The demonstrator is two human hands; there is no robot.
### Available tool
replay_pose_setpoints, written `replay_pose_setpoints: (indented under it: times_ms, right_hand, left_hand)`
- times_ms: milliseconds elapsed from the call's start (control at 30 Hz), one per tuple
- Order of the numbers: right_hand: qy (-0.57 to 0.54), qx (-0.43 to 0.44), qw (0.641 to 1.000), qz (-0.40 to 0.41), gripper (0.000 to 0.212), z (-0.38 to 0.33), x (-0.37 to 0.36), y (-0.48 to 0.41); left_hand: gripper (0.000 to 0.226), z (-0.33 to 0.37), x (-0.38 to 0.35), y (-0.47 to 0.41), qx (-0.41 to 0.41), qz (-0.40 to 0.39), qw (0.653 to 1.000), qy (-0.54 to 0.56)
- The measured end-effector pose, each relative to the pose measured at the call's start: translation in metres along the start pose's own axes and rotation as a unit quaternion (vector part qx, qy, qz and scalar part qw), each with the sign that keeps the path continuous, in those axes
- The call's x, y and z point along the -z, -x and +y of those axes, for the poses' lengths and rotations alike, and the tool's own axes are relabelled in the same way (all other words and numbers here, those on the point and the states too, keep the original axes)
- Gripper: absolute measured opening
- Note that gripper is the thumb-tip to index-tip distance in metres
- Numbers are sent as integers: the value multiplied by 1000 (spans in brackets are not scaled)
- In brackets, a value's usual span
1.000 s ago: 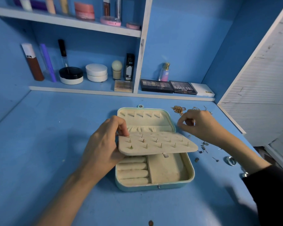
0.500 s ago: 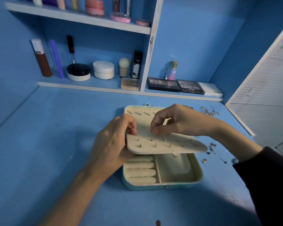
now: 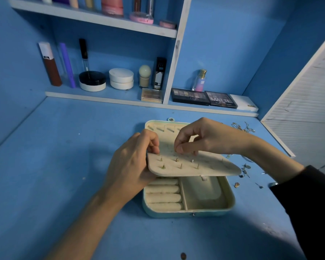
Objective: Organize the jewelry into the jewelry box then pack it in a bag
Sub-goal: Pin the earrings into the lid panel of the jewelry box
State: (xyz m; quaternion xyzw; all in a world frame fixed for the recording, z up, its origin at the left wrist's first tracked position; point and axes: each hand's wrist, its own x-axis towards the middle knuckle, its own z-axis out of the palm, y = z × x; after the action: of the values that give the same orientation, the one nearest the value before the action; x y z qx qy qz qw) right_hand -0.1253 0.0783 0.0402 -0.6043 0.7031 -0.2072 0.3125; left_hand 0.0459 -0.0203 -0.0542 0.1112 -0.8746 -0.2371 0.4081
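Head view: my left hand [image 3: 131,164] grips the earring panel's [image 3: 208,167] left edge, raised over the open jewelry box [image 3: 176,214] mid-table [image 3: 60,166]. My right hand [image 3: 210,140] pinches at the panel's far edge; holding what, I can't tell. Loose jewelry [image 3: 245,168] lies right.

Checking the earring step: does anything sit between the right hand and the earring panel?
Nothing visible does: the right hand, fingertips pinched, is at the earring panel, which the left hand holds raised over the jewelry box.
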Motion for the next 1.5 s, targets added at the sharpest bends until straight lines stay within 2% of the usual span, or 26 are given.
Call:
replay_pose_setpoints:
  times_ms: [533,800,1100,1233,1367,1500]
  right_hand:
    - [20,-1,1000,-16,8,-3,1,-5]
    - [84,42,996,0,9,-2,-2,-3]
    - [106,73,992,-2,8,-1,-7,-2]
    - [82,57,995,-19,11,-4,-3,-4]
    - [61,28,997,-35,13,-6,0,-7]
    - [69,17,996,-46,12,-7,1,-9]
  left_hand:
    - [43,1,-1,-1,-4,2,1000,-3]
    - [44,0,0,1,-6,-2,1000,-10]
    - [45,2,1,0,-14,0,1000,-13]
    - [63,-1,-2,2,-3,-1,1000,-19]
    - [53,-1,-1,2,-2,-1,1000,-6]
    - [66,-2,-2,3,3,-5,1000,-21]
